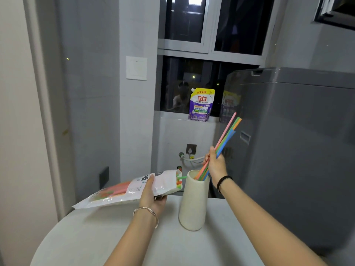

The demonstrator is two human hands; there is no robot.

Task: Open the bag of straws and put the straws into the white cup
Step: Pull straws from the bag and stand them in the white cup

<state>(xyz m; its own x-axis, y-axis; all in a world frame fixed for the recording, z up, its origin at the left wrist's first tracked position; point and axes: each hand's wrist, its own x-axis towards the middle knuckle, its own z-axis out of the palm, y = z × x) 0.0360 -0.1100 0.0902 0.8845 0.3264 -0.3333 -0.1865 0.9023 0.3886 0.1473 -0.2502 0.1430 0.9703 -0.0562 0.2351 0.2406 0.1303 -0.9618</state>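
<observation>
A tall white cup (192, 204) stands upright on the round white table (96, 237). My right hand (216, 166) grips a bundle of coloured straws (225, 136) slanting up to the right, their lower ends inside the cup's mouth. My left hand (152, 194) holds the straw bag (123, 191) above the table, lying roughly flat. Its open end faces the cup, and several straw tips poke out of it just left of the rim.
A grey washing machine (299, 150) stands close on the right. A purple detergent pouch (201, 104) sits on the window ledge behind. A wall and door frame run down the left side. An outlet and hose hang on the wall behind the cup.
</observation>
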